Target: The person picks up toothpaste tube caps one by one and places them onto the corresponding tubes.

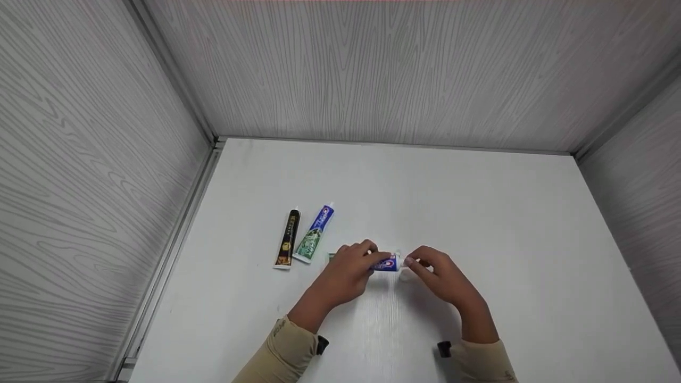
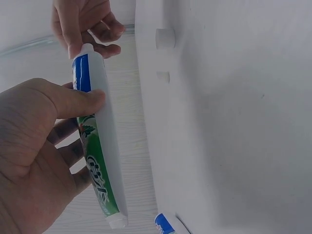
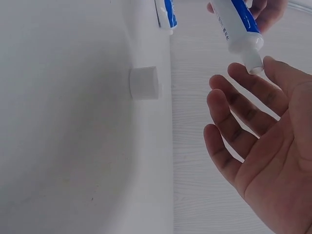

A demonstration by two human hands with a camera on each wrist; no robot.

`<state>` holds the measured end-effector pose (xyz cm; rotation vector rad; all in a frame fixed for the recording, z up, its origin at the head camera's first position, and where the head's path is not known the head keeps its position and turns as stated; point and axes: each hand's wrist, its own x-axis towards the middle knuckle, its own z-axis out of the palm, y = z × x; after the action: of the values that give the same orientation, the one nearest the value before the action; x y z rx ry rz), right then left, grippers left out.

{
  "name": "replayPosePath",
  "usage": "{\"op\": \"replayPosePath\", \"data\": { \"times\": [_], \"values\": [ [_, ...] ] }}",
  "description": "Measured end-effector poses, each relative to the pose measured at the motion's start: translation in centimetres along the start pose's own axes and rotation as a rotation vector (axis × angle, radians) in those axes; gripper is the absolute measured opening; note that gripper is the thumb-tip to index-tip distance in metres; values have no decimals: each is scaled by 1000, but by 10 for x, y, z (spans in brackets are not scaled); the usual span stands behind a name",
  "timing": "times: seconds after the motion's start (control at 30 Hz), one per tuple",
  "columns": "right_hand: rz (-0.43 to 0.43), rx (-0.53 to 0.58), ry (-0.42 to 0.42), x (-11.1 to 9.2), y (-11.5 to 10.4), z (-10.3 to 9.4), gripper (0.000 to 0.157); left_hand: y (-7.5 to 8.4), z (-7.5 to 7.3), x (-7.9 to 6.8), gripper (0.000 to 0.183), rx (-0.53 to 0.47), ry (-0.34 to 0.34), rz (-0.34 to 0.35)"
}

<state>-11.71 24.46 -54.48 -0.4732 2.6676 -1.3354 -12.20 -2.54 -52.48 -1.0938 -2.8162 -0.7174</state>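
Note:
My left hand [image 1: 348,271] holds a blue, green and white toothpaste tube [image 2: 100,161] across its middle, thumb on the near side. The tube's narrow white nozzle [image 3: 253,62] points toward my right hand [image 1: 444,274]. That hand is at the nozzle end, with thumb and index finger on either side of the nozzle; the thumb tip looks to be touching it. Its other fingers [image 3: 229,139] are spread and loosely bent. Below the tube, a larger white cap [image 2: 165,39] and a smaller white cap [image 2: 163,77] stand on the white table [image 1: 479,213].
A black and gold tube [image 1: 288,239] lies left of the hands. Beside it is another blue and green toothpaste tube [image 1: 315,234], both with white tips pointing away. Grey wood-grain panels [image 1: 372,69] wall the table at the back and sides.

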Motion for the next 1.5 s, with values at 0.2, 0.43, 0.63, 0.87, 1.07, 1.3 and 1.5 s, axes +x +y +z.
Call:
{"op": "replayPosePath", "data": {
  "times": [0.2,0.43,0.63,0.87,1.07,1.3,1.5],
  "values": [
    [-54,9,50,-1,0,-1,20,-2,2,1,45,4,-3,0],
    [-150,-4,101,-1,-1,-1,27,-3,2,0,45,2,2,-6],
    [-182,14,101,0,-2,1,31,-2,2,0,47,5,9,11],
    [-161,12,78,0,-3,1,23,-1,3,0,48,-2,-3,-1],
    [-115,-6,64,0,-4,0,16,-3,3,0,47,-1,6,5],
    [-67,2,47,0,-5,0,14,-2,3,0,46,9,12,10],
    [-37,17,28,-1,-5,0,11,0,2,0,46,4,11,10]
  ]
}}
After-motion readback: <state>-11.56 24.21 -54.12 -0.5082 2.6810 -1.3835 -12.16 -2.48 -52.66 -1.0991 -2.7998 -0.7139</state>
